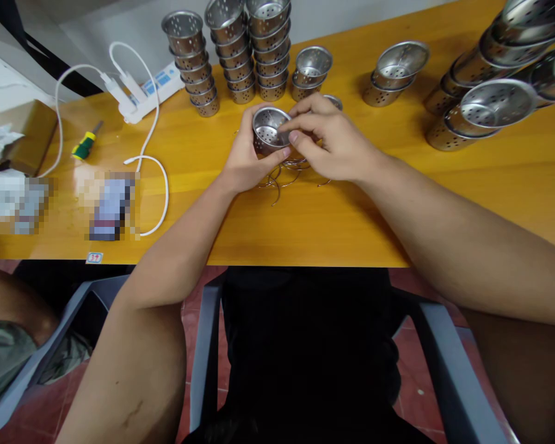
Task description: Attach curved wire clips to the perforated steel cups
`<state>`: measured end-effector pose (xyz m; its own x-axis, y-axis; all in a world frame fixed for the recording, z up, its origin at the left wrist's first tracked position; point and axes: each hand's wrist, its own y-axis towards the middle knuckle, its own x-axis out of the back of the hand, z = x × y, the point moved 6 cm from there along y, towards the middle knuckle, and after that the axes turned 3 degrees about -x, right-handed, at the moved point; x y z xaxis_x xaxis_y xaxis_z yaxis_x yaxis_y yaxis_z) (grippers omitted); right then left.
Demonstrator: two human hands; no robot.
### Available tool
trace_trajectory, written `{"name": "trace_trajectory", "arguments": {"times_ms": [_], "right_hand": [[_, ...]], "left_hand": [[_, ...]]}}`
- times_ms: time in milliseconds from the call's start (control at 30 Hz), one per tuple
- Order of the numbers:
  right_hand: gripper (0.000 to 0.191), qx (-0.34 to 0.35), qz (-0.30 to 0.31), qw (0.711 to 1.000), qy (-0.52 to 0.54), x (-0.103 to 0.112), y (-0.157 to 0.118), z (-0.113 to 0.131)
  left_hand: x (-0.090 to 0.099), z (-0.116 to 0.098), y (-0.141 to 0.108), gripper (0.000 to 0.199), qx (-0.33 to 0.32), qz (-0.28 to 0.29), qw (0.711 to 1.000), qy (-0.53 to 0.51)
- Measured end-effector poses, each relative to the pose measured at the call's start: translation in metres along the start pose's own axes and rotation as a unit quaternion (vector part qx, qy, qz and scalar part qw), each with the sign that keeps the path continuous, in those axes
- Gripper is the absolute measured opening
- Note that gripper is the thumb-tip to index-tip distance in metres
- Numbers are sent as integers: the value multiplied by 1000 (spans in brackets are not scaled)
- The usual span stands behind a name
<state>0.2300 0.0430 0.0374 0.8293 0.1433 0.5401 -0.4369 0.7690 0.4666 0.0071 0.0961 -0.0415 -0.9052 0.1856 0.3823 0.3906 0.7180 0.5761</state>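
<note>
Currently, on my remote head view, the left hand [243, 159] curls around a perforated metal cup [265, 137], thumb along its near side, mouth upward, above the tabletop [305, 237]. Right hand [330, 139]: index finger bent over the cup's right rim, thumb just beside; I cannot tell whether it pinches anything. Thin curved wires [275, 179] lie just on the near side. Judgement: I'd brace the wall with a firm left grip, work the rim with light fingertips, and avoid snagging those wires.
</note>
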Motion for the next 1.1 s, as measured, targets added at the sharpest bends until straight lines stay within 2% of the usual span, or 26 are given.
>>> {"name": "trace_trajectory", "arguments": {"times_ms": [100, 200, 300, 400, 500, 700, 900, 1100], "right_hand": [[48, -34, 26, 998, 50, -4, -1, 1], [53, -34, 39, 995, 84, -7, -3, 4], [66, -26, 37, 997, 59, -9, -5, 4], [76, -30, 37, 998, 42, -12, -6, 2], [72, -26, 45, 997, 53, -15, -7, 0], [71, -37, 61, 995, 63, -17, -8, -3], [72, -16, 57, 997, 58, -21, -9, -5], [56, -18, 52, 998, 36, -24, -10, -2]], "left_hand": [[0, -7, 0, 127, 34, -14, 999, -17], [-2, -12, 2, 129, 42, -12, 999, -21], [-3, -17, 3, 125, 53, -10, 998, -23], [0, -18, 1, 120, 81, -32, 995, -47], [2, -18, 0, 119, 86, -41, 993, -63], [-1, -20, -2, 114, 84, -20, 994, -61], [-1, -9, -3, 126, 45, 0, 999, -31], [-2, -4, -3, 119, -20, -3, 998, -53]]}}
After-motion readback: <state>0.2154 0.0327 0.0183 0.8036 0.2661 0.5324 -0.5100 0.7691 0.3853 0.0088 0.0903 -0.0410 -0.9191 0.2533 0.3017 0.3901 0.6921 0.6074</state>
